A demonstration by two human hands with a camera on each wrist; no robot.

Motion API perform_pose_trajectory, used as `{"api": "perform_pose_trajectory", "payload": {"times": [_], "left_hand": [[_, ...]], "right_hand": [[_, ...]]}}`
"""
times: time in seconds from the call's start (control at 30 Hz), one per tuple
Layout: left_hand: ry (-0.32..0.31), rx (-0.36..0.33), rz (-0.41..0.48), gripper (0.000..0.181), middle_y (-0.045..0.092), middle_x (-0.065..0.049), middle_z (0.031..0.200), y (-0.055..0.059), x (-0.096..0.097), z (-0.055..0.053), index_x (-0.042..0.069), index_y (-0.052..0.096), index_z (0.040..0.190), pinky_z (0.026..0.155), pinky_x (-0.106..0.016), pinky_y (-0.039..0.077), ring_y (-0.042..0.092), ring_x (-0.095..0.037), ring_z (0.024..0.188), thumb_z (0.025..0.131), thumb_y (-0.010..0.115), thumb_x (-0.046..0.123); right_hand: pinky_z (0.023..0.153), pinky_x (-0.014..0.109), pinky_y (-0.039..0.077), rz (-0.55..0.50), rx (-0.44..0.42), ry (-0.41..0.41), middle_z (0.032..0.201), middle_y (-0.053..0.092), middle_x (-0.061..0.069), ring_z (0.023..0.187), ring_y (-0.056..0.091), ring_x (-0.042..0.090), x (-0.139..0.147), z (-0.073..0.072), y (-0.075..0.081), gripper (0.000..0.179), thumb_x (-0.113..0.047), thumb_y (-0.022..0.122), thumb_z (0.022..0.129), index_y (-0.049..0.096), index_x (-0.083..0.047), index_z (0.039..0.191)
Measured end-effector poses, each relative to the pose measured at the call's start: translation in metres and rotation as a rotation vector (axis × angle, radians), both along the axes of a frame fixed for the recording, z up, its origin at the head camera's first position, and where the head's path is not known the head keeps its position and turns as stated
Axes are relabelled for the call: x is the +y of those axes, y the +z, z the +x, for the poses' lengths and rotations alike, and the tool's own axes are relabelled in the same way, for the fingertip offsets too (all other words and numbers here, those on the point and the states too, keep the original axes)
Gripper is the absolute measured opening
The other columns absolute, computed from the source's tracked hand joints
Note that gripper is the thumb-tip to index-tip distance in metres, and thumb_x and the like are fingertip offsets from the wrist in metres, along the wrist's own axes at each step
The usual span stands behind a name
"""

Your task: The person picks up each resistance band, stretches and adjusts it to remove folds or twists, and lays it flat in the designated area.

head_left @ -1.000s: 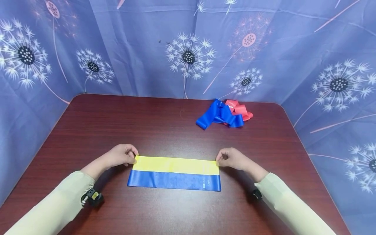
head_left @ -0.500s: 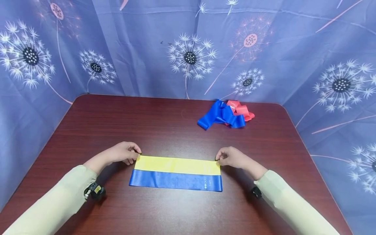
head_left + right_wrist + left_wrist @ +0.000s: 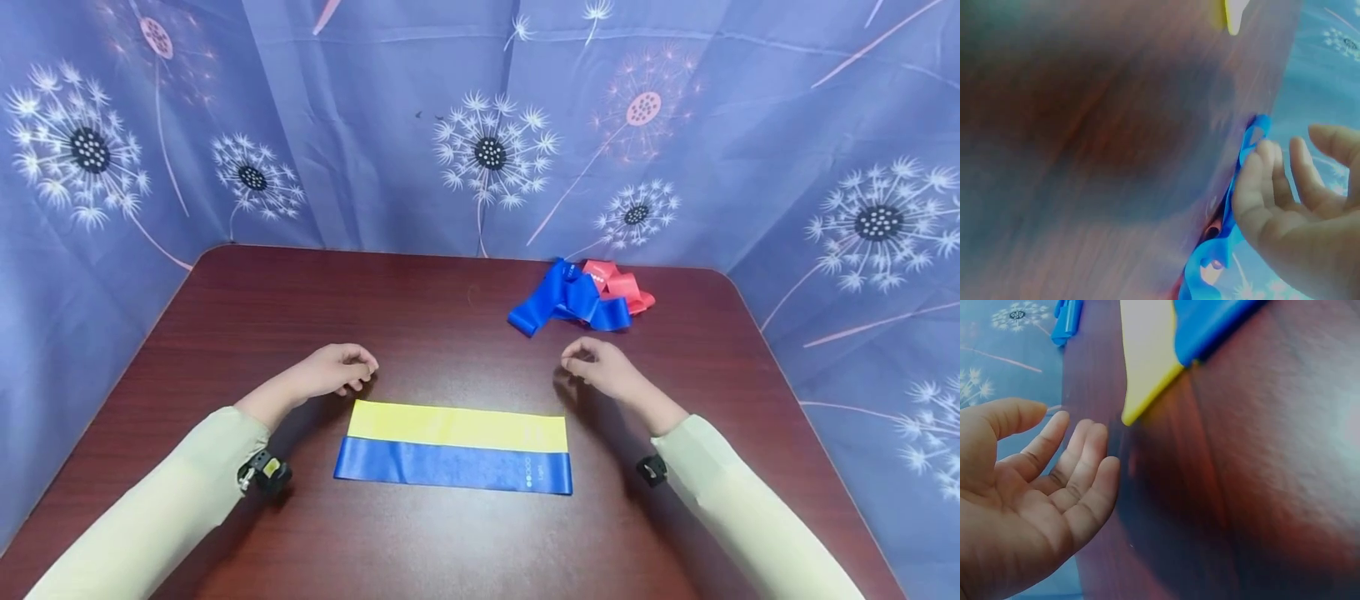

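A yellow resistance band (image 3: 457, 424) lies flat on the table, with a blue resistance band (image 3: 450, 463) along its near side; dots and small print mark the blue one's right end. My left hand (image 3: 333, 369) hovers just beyond the yellow band's far left corner, touching nothing. In the left wrist view its fingers are loosely bent, thumb apart. Beyond the far right corner, my right hand (image 3: 603, 367) is also raised off the table. Its fingers are relaxed and hold nothing in the right wrist view.
Toward the back right of the dark red wooden table (image 3: 360, 308) lie a crumpled blue band (image 3: 551, 298) and a red band (image 3: 621, 287), partly overlapping. A blue dandelion-print cloth (image 3: 375, 125) hangs behind the table and along its sides.
Both hands have let go of the yellow band's far corners and lifted away toward the back. The yellow and blue bands stay flat in place; the view has shifted slightly.
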State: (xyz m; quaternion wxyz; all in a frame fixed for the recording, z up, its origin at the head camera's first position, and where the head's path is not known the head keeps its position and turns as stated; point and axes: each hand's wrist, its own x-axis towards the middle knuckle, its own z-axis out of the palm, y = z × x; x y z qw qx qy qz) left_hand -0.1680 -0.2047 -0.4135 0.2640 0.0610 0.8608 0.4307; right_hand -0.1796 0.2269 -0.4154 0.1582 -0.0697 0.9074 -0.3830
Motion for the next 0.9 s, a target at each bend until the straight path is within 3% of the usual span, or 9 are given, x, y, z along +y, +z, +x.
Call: {"api": "perform_pose_trajectory", "payload": {"times": [0.17,0.33,0.53,0.67,0.9], "left_hand": [[-0.013,0.039,-0.017,0.033,0.068,-0.024,0.121,0.005,0.008,-0.007,-0.006,0.060,0.127,0.075,-0.029,0.054,0.068,-0.026,0.098,0.103,0.054,0.016],[0.005,0.060,-0.032,0.035,0.067,-0.025,0.128,0.007,0.017,-0.016,-0.004,0.060,0.132,0.078,-0.029,0.055,0.069,-0.030,0.104,0.104,0.053,0.017],[0.025,0.107,-0.028,0.038,0.066,-0.026,0.131,0.004,0.030,-0.030,-0.003,0.056,0.138,0.080,-0.030,0.056,0.069,-0.033,0.110,0.105,0.051,0.016],[0.028,0.123,-0.024,0.039,0.065,-0.026,0.132,0.001,0.040,-0.037,-0.002,0.056,0.140,0.082,-0.031,0.056,0.068,-0.034,0.112,0.105,0.050,0.015],[0.046,0.111,-0.003,0.039,0.064,-0.026,0.134,-0.005,0.051,-0.044,-0.001,0.056,0.141,0.079,-0.028,0.053,0.067,-0.034,0.113,0.105,0.050,0.015]], "right_hand": [[0.076,0.026,0.052,0.028,0.055,-0.107,0.114,0.068,0.023,0.099,0.064,0.031,0.006,-0.009,0.002,0.030,-0.020,0.059,0.102,0.061,0.000,0.124],[0.092,0.043,0.058,0.032,0.102,-0.161,0.128,0.063,0.028,0.115,0.062,0.041,0.012,-0.018,0.002,0.038,-0.020,0.058,0.102,0.057,0.003,0.132],[0.106,0.055,0.051,0.039,0.101,-0.251,0.144,0.053,0.032,0.127,0.057,0.047,0.018,-0.034,0.001,0.055,-0.023,0.059,0.101,0.045,0.006,0.146],[0.110,0.055,0.048,0.037,0.116,-0.307,0.146,0.051,0.033,0.128,0.056,0.048,0.023,-0.043,-0.002,0.058,-0.022,0.059,0.101,0.042,0.007,0.148],[0.102,0.051,0.055,-0.028,0.096,-0.363,0.146,0.051,0.033,0.113,0.063,0.046,0.028,-0.054,-0.008,0.056,-0.021,0.057,0.102,0.042,0.008,0.149]]}}
